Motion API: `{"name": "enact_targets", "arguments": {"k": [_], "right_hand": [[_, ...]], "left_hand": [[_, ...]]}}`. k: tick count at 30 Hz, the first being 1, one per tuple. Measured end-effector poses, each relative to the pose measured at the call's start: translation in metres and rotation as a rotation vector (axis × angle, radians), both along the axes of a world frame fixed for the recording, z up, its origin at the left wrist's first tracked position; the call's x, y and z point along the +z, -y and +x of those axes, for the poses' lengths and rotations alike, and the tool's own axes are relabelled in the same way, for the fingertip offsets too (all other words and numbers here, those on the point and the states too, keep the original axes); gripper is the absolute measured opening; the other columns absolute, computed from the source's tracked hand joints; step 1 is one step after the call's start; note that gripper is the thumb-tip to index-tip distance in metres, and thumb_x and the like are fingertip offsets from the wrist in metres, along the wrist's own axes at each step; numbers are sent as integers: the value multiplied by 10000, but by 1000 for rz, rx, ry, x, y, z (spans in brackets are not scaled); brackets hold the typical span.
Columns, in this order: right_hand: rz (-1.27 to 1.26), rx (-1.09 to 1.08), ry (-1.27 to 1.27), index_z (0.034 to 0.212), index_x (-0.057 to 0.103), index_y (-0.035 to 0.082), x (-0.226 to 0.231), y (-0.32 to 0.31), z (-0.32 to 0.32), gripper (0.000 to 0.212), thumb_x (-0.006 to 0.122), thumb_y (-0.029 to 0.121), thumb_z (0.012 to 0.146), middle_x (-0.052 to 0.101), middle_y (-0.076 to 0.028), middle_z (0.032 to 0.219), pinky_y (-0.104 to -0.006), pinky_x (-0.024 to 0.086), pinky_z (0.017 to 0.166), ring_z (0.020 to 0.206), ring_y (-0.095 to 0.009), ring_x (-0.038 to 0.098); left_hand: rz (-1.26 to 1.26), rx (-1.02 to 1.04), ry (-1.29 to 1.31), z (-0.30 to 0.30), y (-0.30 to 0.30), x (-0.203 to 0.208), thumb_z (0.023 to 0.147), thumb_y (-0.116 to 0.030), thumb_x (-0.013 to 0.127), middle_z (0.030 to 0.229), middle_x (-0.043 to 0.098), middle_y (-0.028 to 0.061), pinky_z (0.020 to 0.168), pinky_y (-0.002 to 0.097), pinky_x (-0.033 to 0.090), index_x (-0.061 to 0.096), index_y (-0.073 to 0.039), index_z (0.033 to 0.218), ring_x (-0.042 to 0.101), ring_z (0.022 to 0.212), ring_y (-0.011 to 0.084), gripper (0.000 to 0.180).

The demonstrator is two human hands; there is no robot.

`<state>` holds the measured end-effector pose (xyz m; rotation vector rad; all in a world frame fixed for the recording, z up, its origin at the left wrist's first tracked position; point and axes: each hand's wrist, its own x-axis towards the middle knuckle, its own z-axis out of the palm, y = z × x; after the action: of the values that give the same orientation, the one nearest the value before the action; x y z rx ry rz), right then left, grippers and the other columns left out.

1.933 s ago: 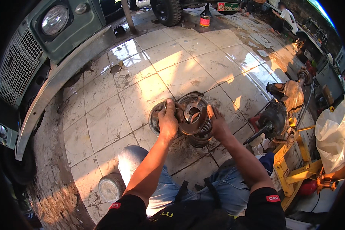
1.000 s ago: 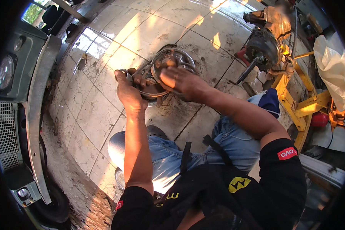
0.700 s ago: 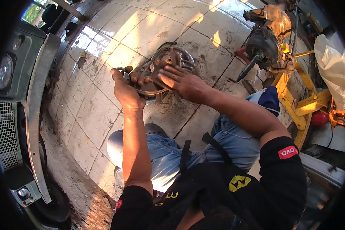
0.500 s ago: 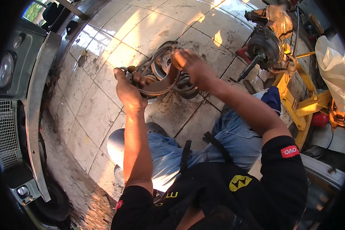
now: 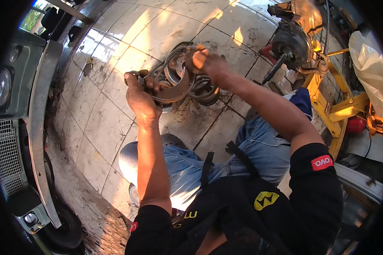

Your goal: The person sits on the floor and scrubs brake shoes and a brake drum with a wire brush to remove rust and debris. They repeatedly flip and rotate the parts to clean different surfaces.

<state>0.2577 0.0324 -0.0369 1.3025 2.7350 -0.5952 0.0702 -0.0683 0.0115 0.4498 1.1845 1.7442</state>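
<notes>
Low over the tiled floor (image 5: 98, 127), the left hand (image 5: 143, 97) grasps the left end of a curved metal shoe (image 5: 177, 91), with a coil spring (image 5: 208, 97) near right, a dark drum (image 5: 290, 44) and yellow stand (image 5: 349, 109) farther right, and a bumper (image 5: 40, 127) well left. The blurred right hand (image 5: 209, 66) curls over the shoe's far end, hiding it; whether it grips, I cannot tell. The shoe partly covers a round metal part (image 5: 173, 73).

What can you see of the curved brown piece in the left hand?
The curved brown piece is a broad arc, apparently metal, its surface dull. Its hollow side faces the picture's upper left. The left hand holds its left end; the blurred right hand is at the other, grip unclear.
</notes>
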Motion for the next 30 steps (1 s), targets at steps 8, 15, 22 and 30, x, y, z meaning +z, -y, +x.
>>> {"name": "enact_targets", "arguments": {"k": [8, 15, 22, 30], "right_hand": [[80, 117, 66, 1433, 329, 110, -3, 4, -1, 621, 479, -27, 846, 389, -145, 1455, -424, 442, 1018, 1261, -316, 466], [537, 377, -392, 1355, 375, 57, -44, 33, -9, 518, 505, 13, 856, 488, -199, 1344, -462, 438, 1010, 1220, -348, 507], [386, 352, -349, 1448, 304, 78, -25, 49, -13, 607, 481, 1, 872, 360, -113, 1488, -445, 254, 1145, 1401, -281, 291], [321, 169, -454, 1417, 338, 67, -22, 33, -4, 561, 447, -9, 872, 359, -139, 1482, -436, 272, 1128, 1374, -305, 333]], "left_hand": [[-19, -55, -114, 4, 2, -2, 1000, -520, 319, 661, 403, 18, 616, 346, 434, 482, -15, 1005, 412, 600, 157, 530], [54, -100, -183, 4, 3, -3, 993, -521, 346, 655, 403, 20, 598, 330, 430, 480, 4, 1014, 416, 593, 154, 542], [53, -37, -89, 1, 1, -10, 986, -533, 362, 666, 398, 22, 617, 349, 439, 469, -16, 1000, 414, 597, 155, 528], [76, 63, -59, -2, -3, -12, 989, -532, 346, 662, 408, 19, 615, 364, 450, 471, -29, 998, 417, 588, 161, 519]]}}
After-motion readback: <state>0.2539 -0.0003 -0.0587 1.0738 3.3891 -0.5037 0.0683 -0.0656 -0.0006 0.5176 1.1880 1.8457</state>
